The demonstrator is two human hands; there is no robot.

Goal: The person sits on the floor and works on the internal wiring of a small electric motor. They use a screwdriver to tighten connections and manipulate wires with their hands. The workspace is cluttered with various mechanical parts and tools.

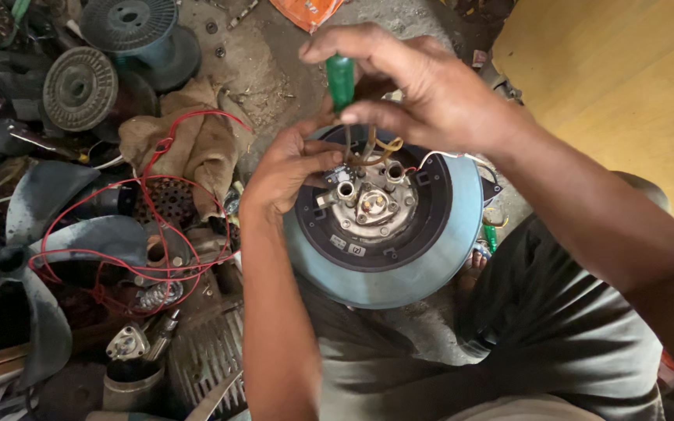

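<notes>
Cluttered floor; right hand (pixel 423 86) grips screwdriver (pixel 341 82), left hand (pixel 286 168) apparently steadies motor (pixel 388 226).

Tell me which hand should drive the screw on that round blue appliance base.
Right, probably. The right hand grips the green-handled screwdriver upright, its shaft reaching down to the metal centre plate. The left hand pinches the fittings at the plate's edge, steadying the blue base.
</notes>
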